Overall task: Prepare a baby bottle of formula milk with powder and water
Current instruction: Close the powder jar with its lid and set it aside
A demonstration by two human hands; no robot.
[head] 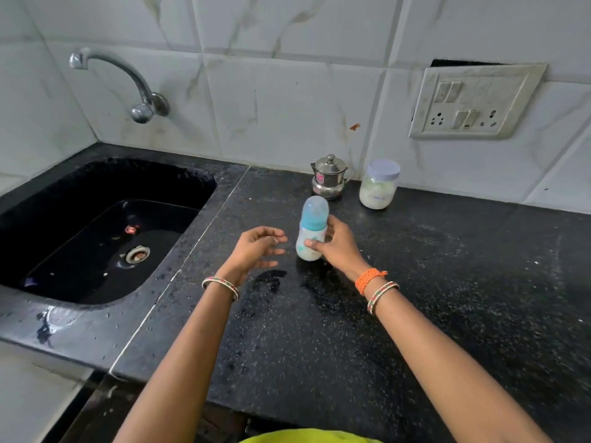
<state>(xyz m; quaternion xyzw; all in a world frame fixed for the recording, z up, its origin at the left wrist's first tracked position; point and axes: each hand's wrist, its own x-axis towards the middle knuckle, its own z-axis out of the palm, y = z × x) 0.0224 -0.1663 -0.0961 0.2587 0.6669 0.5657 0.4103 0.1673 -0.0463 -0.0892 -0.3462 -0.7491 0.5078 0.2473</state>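
Both forearms were bare, without sleeves. Behind the left grip [259, 247], a thin beaded bangle [220, 286] circled the wrist. Behind the right grip [335, 244] sat an orange braided band [369, 278], then a matching bangle [382, 295]. Yellow-green clothing [307, 437] showed below.

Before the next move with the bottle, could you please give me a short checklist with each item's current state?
1. Right hand grips baby bottle: ok.
2. Clear cap and teal collar on bottle: ok.
3. White contents in bottle: ok; whether fully mixed: cannot tell.
4. Left hand free, fingers loose, apart from bottle: ok.
5. Powder jar lidded, standing at the wall: ok.
6. Steel pot lidded behind bottle: ok.
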